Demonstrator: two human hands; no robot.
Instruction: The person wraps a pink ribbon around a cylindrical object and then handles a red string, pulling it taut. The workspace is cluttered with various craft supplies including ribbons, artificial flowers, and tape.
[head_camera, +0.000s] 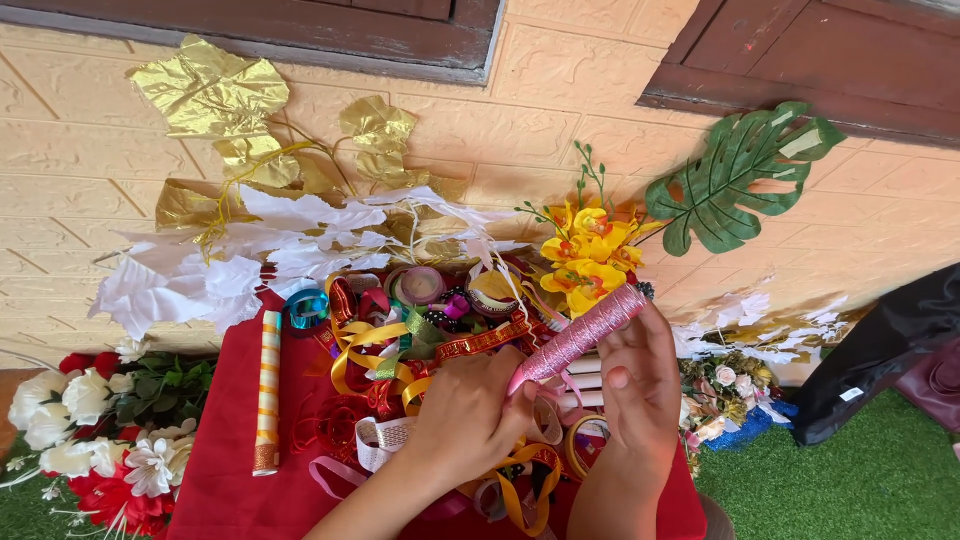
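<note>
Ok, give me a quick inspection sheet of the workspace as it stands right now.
Surface: red cloth, largely covered; green turf to the right.
Job's things: pink glittery cone-shaped spool, tilted, held between both hands.
Clutter: heap of loose ribbons in gold, red and green; ribbon rolls; striped orange and white tube lying on the cloth.
Hands: left hand pinches the cone's narrow tip; right hand wraps around the cone's wider part.
Cables: nothing seen.
Surroundings: white leaves, gold leaves, yellow flowers, green leaf against the tan wall; red and white flowers at left; dark bag at right.
</note>
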